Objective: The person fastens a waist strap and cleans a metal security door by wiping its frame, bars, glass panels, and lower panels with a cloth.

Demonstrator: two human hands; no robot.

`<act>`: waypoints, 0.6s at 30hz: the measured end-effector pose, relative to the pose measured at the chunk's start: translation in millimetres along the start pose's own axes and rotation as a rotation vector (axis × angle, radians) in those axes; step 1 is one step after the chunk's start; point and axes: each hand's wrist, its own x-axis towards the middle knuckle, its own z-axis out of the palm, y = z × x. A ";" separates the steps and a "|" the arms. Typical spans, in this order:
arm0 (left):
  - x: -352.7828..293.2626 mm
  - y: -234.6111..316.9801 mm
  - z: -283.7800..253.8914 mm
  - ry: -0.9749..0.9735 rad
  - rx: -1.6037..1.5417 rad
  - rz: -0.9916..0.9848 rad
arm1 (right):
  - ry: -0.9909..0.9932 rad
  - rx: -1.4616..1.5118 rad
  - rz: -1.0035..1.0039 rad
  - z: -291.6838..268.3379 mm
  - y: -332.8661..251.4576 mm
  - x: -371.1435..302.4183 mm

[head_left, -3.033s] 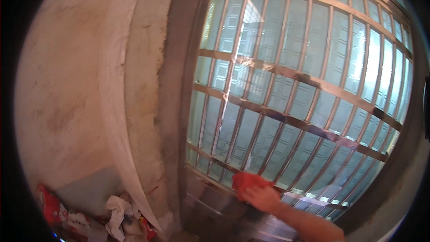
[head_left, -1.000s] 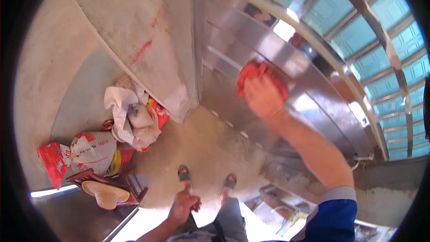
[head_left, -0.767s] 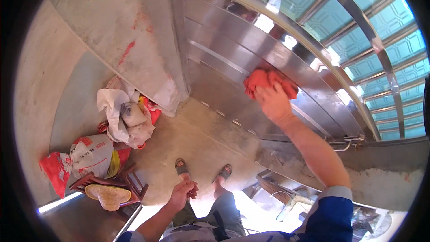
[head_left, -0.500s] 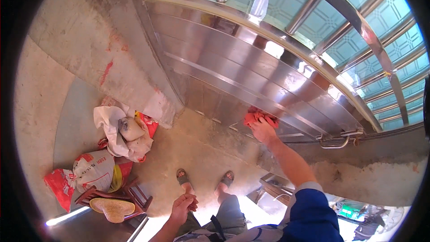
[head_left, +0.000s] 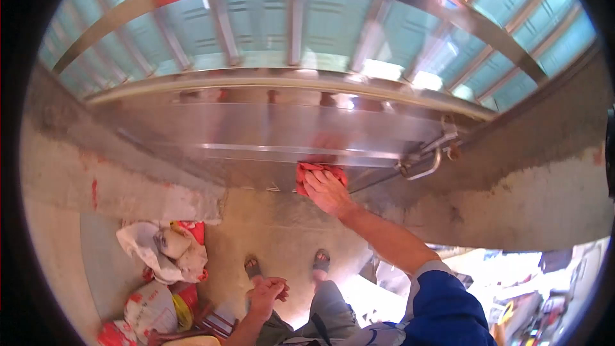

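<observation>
With its fingers bunched over a red cloth [head_left: 302, 179], my right hand [head_left: 327, 191] presses it against the lower part of a shiny metal door [head_left: 250, 122]. Part of the cloth shows around the fingers; the rest is under my palm. My right arm reaches forward from a blue and grey sleeve. Low in front of my body, my left hand [head_left: 266, 296] is held with curled fingers, away from the door. Whether anything is inside those fingers cannot be made out.
Metal bars [head_left: 295, 25] with bluish panels behind them form the door's upper part. A bolt handle [head_left: 426, 165] sits at its right side. White and red sacks [head_left: 150, 307] lie at the left by a wooden chair [head_left: 208, 320]. Concrete walls flank the door.
My view has turned rightward, so the door now lies more squarely ahead. The red cloth in my right hand appears farther left in the picture, still against the door. My left hand stays low and curled.
</observation>
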 end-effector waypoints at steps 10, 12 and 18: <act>25.8 26.4 -58.8 -0.334 0.607 -0.197 | 0.562 0.374 0.995 -54.1 -26.5 -61.6; 33.7 41.5 -72.2 -0.400 0.631 -0.214 | 0.682 0.699 1.307 -37.4 -57.2 -90.0; 47.5 127.2 -50.2 -0.415 0.718 -0.005 | 0.657 1.283 1.549 -30.7 -201.1 -115.3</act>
